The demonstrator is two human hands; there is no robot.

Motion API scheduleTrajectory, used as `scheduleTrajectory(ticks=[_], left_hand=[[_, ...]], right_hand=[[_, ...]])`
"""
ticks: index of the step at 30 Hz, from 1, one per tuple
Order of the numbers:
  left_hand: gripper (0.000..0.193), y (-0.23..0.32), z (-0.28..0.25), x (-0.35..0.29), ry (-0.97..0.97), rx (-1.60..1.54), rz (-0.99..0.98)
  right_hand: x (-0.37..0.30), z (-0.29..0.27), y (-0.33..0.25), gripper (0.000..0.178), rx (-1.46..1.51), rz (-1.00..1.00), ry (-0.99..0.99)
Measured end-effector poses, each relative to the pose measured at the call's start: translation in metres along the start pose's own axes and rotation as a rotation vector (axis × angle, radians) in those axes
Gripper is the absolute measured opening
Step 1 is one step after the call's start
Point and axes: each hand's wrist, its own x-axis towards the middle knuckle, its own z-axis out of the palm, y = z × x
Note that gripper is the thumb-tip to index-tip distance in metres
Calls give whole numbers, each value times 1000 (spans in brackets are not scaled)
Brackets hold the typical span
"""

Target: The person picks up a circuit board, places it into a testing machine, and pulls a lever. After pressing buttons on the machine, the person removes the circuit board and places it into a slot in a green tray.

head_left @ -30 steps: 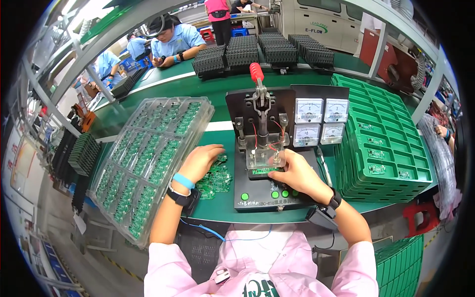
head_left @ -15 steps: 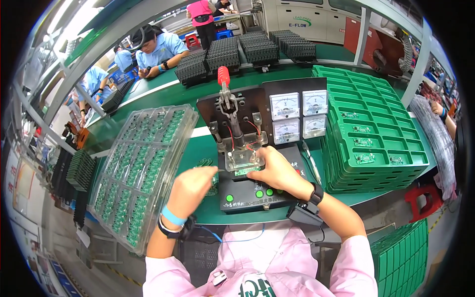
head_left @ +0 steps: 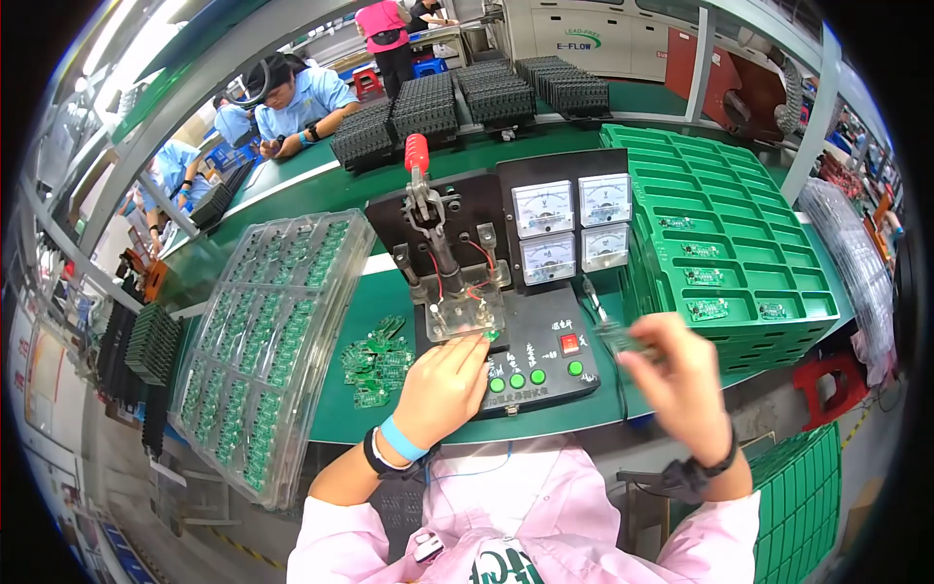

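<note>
My left fingers (head_left: 465, 360) lie long and close together on the black test fixture (head_left: 550, 327), tips at the front edge of its clear plate (head_left: 464, 313), where a sliver of green board (head_left: 492, 335) shows beside them; whether they pinch it or only press on it, I cannot tell. A second ago that hand was down at the loose boards (head_left: 381, 360) on the bench, and half a second ago it was lifted off them; now the pile lies uncovered, just left of the fixture. My right hand (head_left: 681, 378) has traded places: it was at the slot beneath the plate in both earlier views, and now it is out past the fixture's right side, smeared by motion, thumb and fingers drawn narrow on what looks like a circuit board (head_left: 621, 338), itself too blurred to make out well. With that hand gone, the red switch (head_left: 569, 344) is in full sight, while the leftmost green button is now hidden behind my left hand. The red lever handle (head_left: 416, 154) stands upright as before. In the top green tray (head_left: 741, 255), near my right hand, the same five boards (head_left: 706, 310) sit in their compartments.
</note>
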Motion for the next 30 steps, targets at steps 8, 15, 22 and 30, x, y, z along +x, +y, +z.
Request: scheduleTrajectory(ticks=[8,15,22,30], left_hand=[[35,12,-17,5,-93,-69,-18],[59,7,-68,53,343,113,92],[69,-29,-53,90,816,-388,-30],[38,-28,-25,-21,419,-374,59]], right_hand=[[26,-151,108,22,-163,136,373],[25,-163,138,22,-604,35,338],[24,-109,84,20,-504,-148,301],[-15,39,22,38,-269,-687,-54]])
